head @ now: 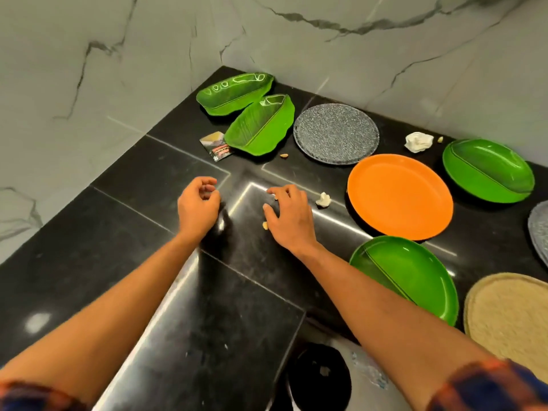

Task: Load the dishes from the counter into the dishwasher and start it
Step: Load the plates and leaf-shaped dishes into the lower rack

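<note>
Left hand (pixel 198 203): loosely curled, nothing held. Right hand (pixel 289 216): fingers (pixel 284 192) spread, bent, tips on glossy black stone counter (pixel 148 247). Round orange plastic plate (pixel 400 197) right of fingers, apart; crumpled white paper scrap (pixel 323 199) just beside.

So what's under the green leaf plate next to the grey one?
A small printed packet pokes out from under the leaf plate, on the black counter. The plate hides the rest of it and anything else beneath.
</note>
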`<act>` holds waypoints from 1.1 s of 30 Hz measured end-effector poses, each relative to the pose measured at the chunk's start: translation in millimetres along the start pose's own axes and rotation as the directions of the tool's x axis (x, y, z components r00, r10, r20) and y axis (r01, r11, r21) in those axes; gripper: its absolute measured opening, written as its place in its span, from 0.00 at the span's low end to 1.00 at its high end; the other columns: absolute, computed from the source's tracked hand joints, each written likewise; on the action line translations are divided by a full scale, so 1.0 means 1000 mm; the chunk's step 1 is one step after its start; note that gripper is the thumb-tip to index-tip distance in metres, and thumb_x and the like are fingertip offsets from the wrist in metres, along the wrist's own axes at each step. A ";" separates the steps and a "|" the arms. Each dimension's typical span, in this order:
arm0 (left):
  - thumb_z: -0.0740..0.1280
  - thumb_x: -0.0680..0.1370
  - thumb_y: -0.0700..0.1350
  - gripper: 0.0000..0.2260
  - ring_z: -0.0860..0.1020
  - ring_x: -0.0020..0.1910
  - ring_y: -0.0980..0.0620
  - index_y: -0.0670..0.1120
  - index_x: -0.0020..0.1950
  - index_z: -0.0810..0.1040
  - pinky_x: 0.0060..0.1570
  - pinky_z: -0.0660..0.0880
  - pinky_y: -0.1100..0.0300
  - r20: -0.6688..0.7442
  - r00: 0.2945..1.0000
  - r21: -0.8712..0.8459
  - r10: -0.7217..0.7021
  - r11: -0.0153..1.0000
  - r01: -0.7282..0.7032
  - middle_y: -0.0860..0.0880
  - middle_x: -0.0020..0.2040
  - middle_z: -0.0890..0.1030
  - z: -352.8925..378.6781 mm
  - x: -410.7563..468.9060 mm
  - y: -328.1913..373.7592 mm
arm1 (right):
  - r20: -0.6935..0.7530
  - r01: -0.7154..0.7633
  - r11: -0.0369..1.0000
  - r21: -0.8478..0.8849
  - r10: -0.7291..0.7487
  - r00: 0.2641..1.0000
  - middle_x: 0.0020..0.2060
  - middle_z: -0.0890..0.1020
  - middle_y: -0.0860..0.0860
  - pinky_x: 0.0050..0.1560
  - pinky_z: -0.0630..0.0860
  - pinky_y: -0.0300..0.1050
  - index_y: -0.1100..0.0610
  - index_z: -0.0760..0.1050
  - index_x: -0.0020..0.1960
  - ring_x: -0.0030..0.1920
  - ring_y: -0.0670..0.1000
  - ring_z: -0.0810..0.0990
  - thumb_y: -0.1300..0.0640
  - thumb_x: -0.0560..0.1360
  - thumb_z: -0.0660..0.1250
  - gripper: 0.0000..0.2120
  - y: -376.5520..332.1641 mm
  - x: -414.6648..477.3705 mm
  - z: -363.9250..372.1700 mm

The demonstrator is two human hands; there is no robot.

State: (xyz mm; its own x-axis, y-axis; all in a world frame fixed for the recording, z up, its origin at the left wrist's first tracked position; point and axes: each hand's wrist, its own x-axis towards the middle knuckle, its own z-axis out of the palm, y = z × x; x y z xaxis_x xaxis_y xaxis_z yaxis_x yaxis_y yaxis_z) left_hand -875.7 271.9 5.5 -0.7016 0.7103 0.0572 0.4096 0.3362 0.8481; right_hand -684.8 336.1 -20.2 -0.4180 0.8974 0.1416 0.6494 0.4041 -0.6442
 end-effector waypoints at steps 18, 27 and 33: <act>0.69 0.74 0.49 0.20 0.70 0.64 0.39 0.50 0.66 0.79 0.59 0.68 0.45 0.213 0.911 0.468 0.352 0.782 -0.412 0.46 0.64 0.78 0.070 0.246 0.004 | -0.134 -0.088 0.959 -0.268 0.054 0.989 0.56 0.74 0.47 0.51 0.74 0.49 0.48 0.76 0.58 0.55 0.51 0.72 0.42 0.79 0.63 0.13 0.013 0.045 0.026; 0.67 0.78 0.56 0.17 0.79 0.57 0.39 0.51 0.64 0.82 0.63 0.63 0.47 0.273 0.872 0.584 0.407 0.650 -0.486 0.40 0.51 0.85 0.077 0.277 0.010 | -0.144 -0.097 0.958 -0.271 0.059 0.988 0.58 0.75 0.47 0.52 0.75 0.51 0.48 0.77 0.58 0.56 0.51 0.73 0.41 0.79 0.62 0.14 0.015 0.046 0.029; 0.62 0.79 0.48 0.13 0.80 0.46 0.31 0.47 0.58 0.84 0.45 0.73 0.45 0.176 0.770 0.622 0.614 0.537 -0.570 0.36 0.45 0.83 0.041 0.267 0.010 | -0.136 -0.084 0.959 -0.271 0.049 0.989 0.57 0.75 0.47 0.51 0.75 0.51 0.48 0.77 0.58 0.54 0.51 0.73 0.40 0.80 0.61 0.15 0.015 0.047 0.027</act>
State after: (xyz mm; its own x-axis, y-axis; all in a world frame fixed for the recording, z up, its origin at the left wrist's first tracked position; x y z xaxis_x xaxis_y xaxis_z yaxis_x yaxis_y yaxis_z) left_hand -1035.4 490.4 7.2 -0.1858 0.8619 0.4719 0.9826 0.1599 0.0948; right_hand -711.7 379.5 -43.5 -0.2954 0.9317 0.2113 0.8299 0.3598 -0.4263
